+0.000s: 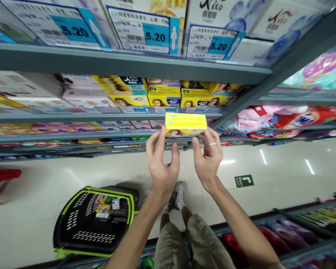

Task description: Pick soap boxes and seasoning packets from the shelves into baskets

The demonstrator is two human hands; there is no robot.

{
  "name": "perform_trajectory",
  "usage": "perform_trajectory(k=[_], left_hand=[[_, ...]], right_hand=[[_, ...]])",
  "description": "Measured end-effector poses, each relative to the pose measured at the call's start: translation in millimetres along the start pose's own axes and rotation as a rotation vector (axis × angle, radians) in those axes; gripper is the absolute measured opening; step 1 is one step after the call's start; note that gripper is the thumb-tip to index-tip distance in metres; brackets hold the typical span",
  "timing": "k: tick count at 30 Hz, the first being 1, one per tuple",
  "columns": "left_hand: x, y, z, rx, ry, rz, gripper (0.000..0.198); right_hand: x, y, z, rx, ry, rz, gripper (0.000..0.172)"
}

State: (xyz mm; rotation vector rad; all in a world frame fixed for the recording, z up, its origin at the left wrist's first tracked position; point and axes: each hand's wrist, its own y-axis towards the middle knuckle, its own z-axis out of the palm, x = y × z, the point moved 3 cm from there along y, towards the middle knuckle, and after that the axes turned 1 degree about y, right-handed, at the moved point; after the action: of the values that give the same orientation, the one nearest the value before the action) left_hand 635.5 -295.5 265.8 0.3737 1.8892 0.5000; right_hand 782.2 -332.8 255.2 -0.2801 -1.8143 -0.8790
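Between my two hands is a small yellow box (185, 122), held level in front of the shelves, with a face picture on its near side. My left hand (162, 160) grips its left end, the fingers at the edge and the thumb below it. At the right end, my right hand (208, 155), with a ring on one finger, holds the box by its corner. Just behind it, similar yellow Nico boxes (164, 96) stand in a row on a shelf. My fingertips are partly hidden by the box.
A black shopping basket (72, 194) with a lime-green rim stands on the floor at lower left, with several small packages (104, 209) inside. Grey shelf edges (128, 59) run across above. More shelves with goods (280, 235) lie at lower right. Something red (1, 179) shows at far left.
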Motion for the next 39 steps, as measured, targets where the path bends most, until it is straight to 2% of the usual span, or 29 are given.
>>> perform_trajectory(k=[4,7,10,12,14,18,21,24,27,29,31,33,39], left_hand=[[0,9,17.9,0.049,-0.079,-0.018,0.057],[3,23,29.0,0.038,-0.170,-0.017,0.056],[7,28,32.4,-0.006,-0.249,-0.063,0.059],[8,24,27.9,-0.068,-0.281,-0.099,0.062],[9,13,19.4,-0.104,-0.292,-0.141,0.063],[16,-19,1.8,-0.031,-0.276,-0.251,0.059],[28,-38,-8.8,-0.016,-0.238,-0.254,0.055],[40,-47,-16.6,-0.031,-0.186,-0.234,0.051],[47,-53,-23.1,-0.049,-0.164,-0.280,0.053],[47,-60,-27.3,-0.060,-0.161,-0.330,0.052],[47,-71,-30.5,-0.052,-0.164,-0.393,0.050],[46,-84,-32.8,-0.034,-0.167,-0.456,0.048],[47,-120,-36.7,0.017,-0.181,-0.555,0.046]], right_hand=[[-10,20,-9,0.010,0.010,-0.042,0.045],[-7,42,-5,0.015,-0.004,-0.125,0.049],[2,49,3,0.076,-0.103,-0.170,0.054],[10,42,8,0.132,-0.142,-0.196,0.058],[18,27,11,0.167,-0.085,-0.214,0.063],[22,-11,4,0.170,0.078,-0.194,0.070],[13,-23,-9,0.219,0.067,-0.165,0.066],[0,2,-26,0.210,-0.026,-0.182,0.055],[-10,54,-43,0.057,-0.213,-0.251,0.043],[-15,87,-47,0.007,-0.362,-0.283,0.045],[-17,109,-46,0.007,-0.474,-0.302,0.049],[-19,117,-41,0.010,-0.514,-0.310,0.057],[-29,116,-16,-0.013,-0.472,-0.267,0.080]])
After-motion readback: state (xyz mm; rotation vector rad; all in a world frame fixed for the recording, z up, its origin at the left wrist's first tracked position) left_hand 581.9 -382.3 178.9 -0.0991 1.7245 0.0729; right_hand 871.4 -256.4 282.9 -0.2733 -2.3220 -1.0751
